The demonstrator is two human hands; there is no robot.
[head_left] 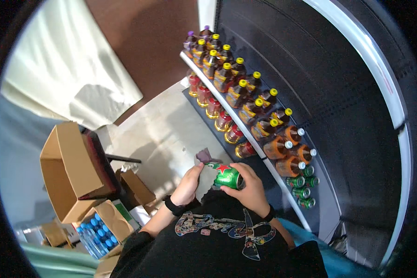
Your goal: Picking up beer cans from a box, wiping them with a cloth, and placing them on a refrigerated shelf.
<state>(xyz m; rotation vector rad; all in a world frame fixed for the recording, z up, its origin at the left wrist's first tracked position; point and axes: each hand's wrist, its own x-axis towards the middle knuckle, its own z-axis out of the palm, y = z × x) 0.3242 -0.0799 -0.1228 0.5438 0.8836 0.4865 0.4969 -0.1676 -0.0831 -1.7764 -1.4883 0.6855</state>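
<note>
In front of my chest, a green drink can (229,177) with a red star lies on its side. My right hand (252,189) is closed round its right end, thumb below and fingers above. A grey, ragged-edged cloth (206,180) is in my left hand (188,186), pressed against the can's left end and covering that part. Several similar green cans (301,192) stand at the near end of the shelf (286,189) on my right. Beside them are orange-brown bottles (289,166) with white caps.
Yellow-capped dark bottles (236,95) fill the shelf farther off, above a lower row of red-and-gold containers (223,120). To the left stand an open cardboard box (78,162) and a carton of blue-capped water bottles (97,235). A pale curtain (69,69) hangs at the far left.
</note>
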